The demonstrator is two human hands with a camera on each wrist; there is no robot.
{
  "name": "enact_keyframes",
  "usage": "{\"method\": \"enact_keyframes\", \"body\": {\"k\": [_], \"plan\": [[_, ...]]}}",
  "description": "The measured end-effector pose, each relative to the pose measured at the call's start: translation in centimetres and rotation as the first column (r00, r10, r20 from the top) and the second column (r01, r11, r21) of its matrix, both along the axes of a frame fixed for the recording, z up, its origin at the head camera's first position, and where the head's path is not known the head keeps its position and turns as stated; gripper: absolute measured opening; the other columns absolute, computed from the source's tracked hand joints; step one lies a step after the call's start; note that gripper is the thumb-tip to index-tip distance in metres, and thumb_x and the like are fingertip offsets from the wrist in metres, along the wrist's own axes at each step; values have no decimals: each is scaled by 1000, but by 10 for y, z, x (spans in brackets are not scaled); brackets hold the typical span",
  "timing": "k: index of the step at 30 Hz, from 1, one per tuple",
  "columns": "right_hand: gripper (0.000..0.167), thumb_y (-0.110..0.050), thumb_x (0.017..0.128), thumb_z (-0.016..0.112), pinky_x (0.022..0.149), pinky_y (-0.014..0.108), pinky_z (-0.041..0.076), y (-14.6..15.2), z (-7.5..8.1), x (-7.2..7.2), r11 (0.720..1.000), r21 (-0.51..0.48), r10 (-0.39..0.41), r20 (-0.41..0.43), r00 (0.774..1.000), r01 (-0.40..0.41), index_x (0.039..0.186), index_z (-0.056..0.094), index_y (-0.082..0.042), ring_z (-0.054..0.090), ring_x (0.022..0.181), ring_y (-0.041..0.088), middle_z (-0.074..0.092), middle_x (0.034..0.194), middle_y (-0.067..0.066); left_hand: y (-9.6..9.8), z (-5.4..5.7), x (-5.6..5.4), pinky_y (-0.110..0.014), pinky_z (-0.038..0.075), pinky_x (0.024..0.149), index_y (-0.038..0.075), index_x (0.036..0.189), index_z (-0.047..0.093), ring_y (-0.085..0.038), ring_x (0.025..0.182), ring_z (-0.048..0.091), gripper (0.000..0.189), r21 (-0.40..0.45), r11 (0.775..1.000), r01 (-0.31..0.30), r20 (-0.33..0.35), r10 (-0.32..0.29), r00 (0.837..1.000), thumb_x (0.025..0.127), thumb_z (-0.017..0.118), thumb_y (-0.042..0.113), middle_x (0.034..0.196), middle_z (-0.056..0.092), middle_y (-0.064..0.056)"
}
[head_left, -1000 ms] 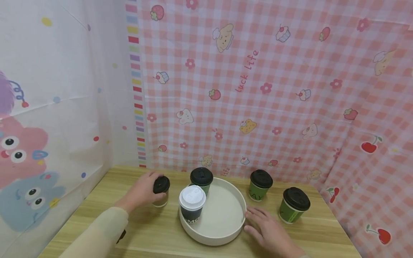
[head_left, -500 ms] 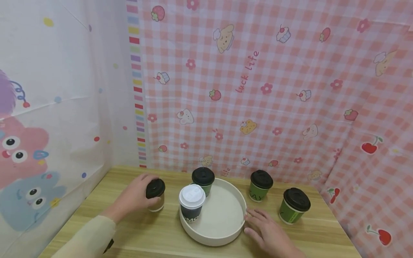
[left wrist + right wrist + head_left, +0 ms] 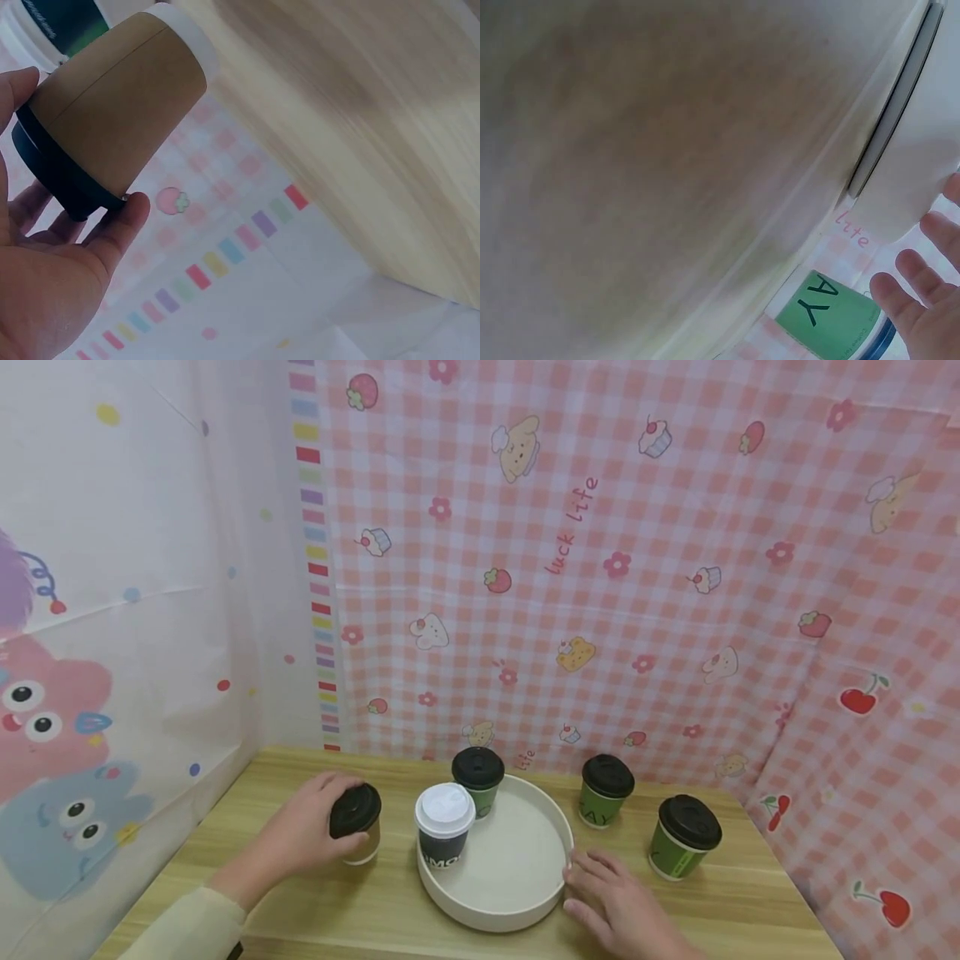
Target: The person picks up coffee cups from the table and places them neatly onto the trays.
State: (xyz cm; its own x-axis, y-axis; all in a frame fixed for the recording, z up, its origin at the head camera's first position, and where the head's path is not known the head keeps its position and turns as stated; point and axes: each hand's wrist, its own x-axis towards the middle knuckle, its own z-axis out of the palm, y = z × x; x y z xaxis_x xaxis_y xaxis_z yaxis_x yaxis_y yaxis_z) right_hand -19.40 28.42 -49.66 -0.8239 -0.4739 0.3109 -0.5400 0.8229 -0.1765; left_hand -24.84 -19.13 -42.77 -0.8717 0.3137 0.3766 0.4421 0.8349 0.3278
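My left hand (image 3: 303, 827) holds a brown paper coffee cup (image 3: 124, 82) by its black lid (image 3: 356, 811), thumb on one side and fingers on the other. The cup is upright at the left of the table. In the head view, a round cream tray (image 3: 495, 920) lies at the centre. My right hand (image 3: 618, 902) touches its right rim with fingers fairly straight. On the tray's left side stand a dark cup with a white lid (image 3: 446, 810) and, behind it, a green cup with a black lid (image 3: 477, 768).
Two more green cups with black lids, one farther back (image 3: 606, 789) and one nearer (image 3: 684, 835), stand right of the tray on the wooden table (image 3: 420, 943). A pink checked cloth (image 3: 555, 610) hangs behind, and a white printed cloth (image 3: 165, 635) hangs at the left.
My left hand has moved left and nearer with the brown cup. On the tray, the green cup has shifted slightly right and the white-lidded cup slightly back. My right hand stays at the rim.
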Motion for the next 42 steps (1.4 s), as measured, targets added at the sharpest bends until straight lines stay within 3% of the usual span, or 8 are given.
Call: {"method": "enact_keyframes", "body": {"k": [16, 24, 32, 42], "plan": [[39, -49, 103, 68, 107, 54, 56, -6, -2, 11, 999, 14, 36, 2, 999, -36, 134, 76, -27, 59, 139, 29, 67, 148, 4, 18, 21, 26, -57, 61, 97, 10, 139, 65, -35, 120, 68, 75, 4, 997, 75, -94, -74, 993, 75, 97, 32, 135, 67, -15], [42, -55, 103, 65, 106, 58, 57, -14, 4, 16, 1000, -13, 23, 96, 995, -22, 135, 75, -30, 57, 143, 31, 65, 150, 3, 28, 27, 35, -56, 61, 98, 8, 139, 65, -35, 120, 69, 76, 14, 994, 104, -103, -102, 989, 74, 97, 31, 134, 67, -15], [38, -51, 101, 70, 103, 55, 59, -19, -3, 20, 999, 12, 52, 13, 999, -53, 133, 76, -32, 61, 138, 30, 66, 147, 1, 38, 29, 38, -55, 60, 101, 10, 140, 66, -33, 122, 68, 77, 20, 992, 121, -104, -118, 988, 73, 97, 33, 135, 67, -12], [48, -61, 103, 61, 107, 60, 55, -25, 1, 24, 998, 14, 56, 181, 982, -60, 143, 69, -36, 58, 140, 33, 62, 151, 0, 48, 30, 40, -51, 61, 100, 11, 139, 66, -28, 121, 68, 75, 15, 990, 142, -121, -139, 983, 73, 96, 33, 134, 68, -8]]}}
